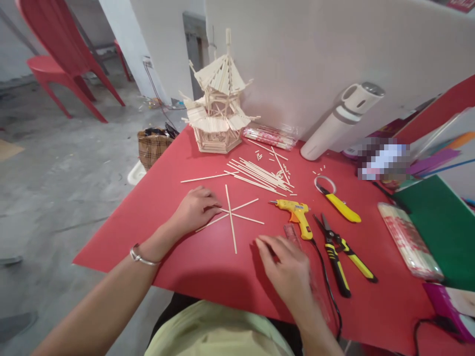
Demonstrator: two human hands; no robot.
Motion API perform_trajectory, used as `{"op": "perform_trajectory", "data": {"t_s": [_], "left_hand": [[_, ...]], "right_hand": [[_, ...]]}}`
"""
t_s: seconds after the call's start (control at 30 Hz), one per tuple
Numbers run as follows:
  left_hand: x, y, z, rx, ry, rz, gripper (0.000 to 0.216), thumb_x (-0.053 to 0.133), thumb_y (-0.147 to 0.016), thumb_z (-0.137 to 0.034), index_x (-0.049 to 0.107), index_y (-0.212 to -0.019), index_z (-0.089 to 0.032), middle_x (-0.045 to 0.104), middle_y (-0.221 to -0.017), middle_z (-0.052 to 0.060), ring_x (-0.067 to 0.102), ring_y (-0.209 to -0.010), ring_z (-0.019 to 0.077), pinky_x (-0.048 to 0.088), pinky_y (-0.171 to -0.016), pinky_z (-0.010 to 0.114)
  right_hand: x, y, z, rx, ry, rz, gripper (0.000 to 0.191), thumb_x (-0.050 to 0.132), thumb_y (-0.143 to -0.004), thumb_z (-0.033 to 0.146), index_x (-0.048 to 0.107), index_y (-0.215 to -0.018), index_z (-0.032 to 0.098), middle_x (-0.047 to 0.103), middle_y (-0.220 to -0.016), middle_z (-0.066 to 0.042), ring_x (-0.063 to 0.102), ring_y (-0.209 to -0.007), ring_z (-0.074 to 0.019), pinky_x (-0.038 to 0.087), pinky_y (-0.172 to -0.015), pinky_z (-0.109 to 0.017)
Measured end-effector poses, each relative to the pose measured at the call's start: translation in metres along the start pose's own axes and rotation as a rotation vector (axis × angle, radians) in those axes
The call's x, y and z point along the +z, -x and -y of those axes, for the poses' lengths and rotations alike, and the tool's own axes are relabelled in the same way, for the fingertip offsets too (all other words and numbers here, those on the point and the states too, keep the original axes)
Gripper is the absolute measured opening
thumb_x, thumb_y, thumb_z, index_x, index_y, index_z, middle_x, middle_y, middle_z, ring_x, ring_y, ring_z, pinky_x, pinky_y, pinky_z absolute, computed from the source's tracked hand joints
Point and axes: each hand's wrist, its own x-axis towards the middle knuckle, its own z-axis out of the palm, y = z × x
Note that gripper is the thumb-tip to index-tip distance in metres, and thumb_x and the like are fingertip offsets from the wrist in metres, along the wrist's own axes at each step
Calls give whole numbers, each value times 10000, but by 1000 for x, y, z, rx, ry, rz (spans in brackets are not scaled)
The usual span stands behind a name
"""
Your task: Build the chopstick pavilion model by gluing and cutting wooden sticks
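Observation:
Three thin wooden sticks (232,217) lie crossed in a star on the red table sheet (178,163). My left hand (195,207) rests with curled fingers pressing on the left arm of that star. My right hand (287,269) lies flat on the sheet, fingers stretched out and holding nothing, just right of the star. It covers part of a clear ruler (291,232). A yellow glue gun (295,212) lies just beyond my right hand.
A stick-built pagoda model (218,106) stands at the far edge beside a pile of loose sticks (260,175). Yellow-handled cutters (341,252) and a yellow knife (339,202) lie right. Packets of sticks (408,240), a white cylinder (339,121), red chairs (63,54) and a basket (154,146) surround.

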Motion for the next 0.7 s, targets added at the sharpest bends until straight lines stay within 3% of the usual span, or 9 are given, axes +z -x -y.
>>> {"op": "perform_trajectory", "data": {"t_s": [0.1,0.2,0.33,0.43,0.53,0.7], "left_hand": [[0,0,0,-8,0,10,211,632,-952,-333,788,-889,-206,695,-869,75,604,-837,199,464,-804,337],[-1,1,-2,-10,1,12,190,640,-948,-316,780,-897,-199,693,-875,73,598,-840,198,462,-808,336],[-5,2,-11,-2,-6,-42,209,614,-959,-300,768,-868,-192,686,-927,84,580,-864,201,458,-829,352],[-9,4,-18,-5,-59,-63,246,619,-951,-321,750,-785,-196,661,-827,69,554,-796,195,437,-783,358],[-11,7,-21,7,-121,19,243,634,-939,-332,738,-763,-201,631,-711,41,543,-720,185,387,-697,351],[-8,10,-26,43,-159,102,242,598,-958,-298,725,-775,-204,643,-712,34,580,-722,183,374,-671,339]], "right_hand": [[34,-22,9,-44,-82,39,200,545,-1002,251,736,-955,215,759,-870,-47,706,-811,-163,502,-797,-263],[51,-27,7,-68,-98,16,190,549,-995,230,730,-944,202,750,-858,-44,691,-787,-157,494,-779,-261],[58,-22,1,-51,-91,-4,174,553,-996,234,718,-948,208,741,-842,-37,679,-783,-154,488,-786,-261],[58,-20,0,-56,-91,3,162,556,-992,222,711,-949,209,737,-847,-36,674,-796,-158,487,-796,-268],[59,-22,2,-76,-76,1,163,553,-991,215,709,-943,213,730,-827,-29,668,-778,-156,483,-784,-270],[60,-24,3,-85,-41,10,189,537,-999,226,711,-924,223,725,-801,-22,657,-750,-154,474,-762,-278]]}}
